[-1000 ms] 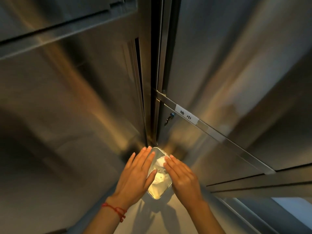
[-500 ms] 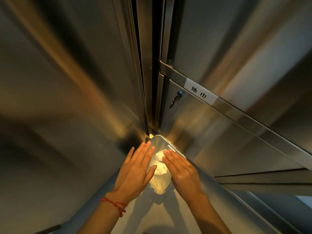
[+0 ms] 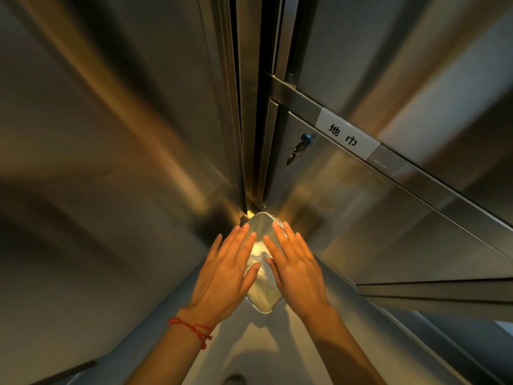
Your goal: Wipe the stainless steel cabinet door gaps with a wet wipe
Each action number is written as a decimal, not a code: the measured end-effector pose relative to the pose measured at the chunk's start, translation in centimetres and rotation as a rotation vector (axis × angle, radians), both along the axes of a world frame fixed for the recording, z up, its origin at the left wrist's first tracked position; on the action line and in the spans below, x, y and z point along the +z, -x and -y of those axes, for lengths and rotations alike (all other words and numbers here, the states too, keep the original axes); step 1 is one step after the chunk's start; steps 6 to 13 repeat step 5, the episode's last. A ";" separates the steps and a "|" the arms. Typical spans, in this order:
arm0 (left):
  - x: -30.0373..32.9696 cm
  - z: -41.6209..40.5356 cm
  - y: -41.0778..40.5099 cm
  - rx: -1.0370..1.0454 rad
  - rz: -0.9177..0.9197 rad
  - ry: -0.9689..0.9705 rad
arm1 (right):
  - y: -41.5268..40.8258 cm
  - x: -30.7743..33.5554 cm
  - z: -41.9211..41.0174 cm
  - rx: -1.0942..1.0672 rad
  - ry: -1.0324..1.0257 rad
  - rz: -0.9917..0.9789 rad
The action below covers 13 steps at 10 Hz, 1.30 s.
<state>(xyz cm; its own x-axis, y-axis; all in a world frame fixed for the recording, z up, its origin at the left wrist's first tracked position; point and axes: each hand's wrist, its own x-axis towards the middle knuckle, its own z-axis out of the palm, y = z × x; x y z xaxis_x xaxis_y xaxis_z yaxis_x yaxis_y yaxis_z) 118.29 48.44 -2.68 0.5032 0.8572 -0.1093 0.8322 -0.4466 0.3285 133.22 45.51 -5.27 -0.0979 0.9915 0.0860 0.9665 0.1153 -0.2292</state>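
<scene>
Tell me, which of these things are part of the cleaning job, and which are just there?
Job: wet wipe, metal tray holding it, door gap, left hand, right hand.

Just there: key in lock, white label, red wrist string.

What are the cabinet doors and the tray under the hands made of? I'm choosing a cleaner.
The cabinet doors look like brushed stainless steel: grey, with streaky soft reflections. The tray looks like polished metal, probably steel too: it shines brightly. The wipe in it looks like white crumpled cloth or paper.
</scene>
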 end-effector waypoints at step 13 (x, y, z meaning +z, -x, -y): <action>0.9 0.8 0.5 -0.008 -0.015 -0.079 | 0.1 2.6 1.0 -0.056 0.271 -0.029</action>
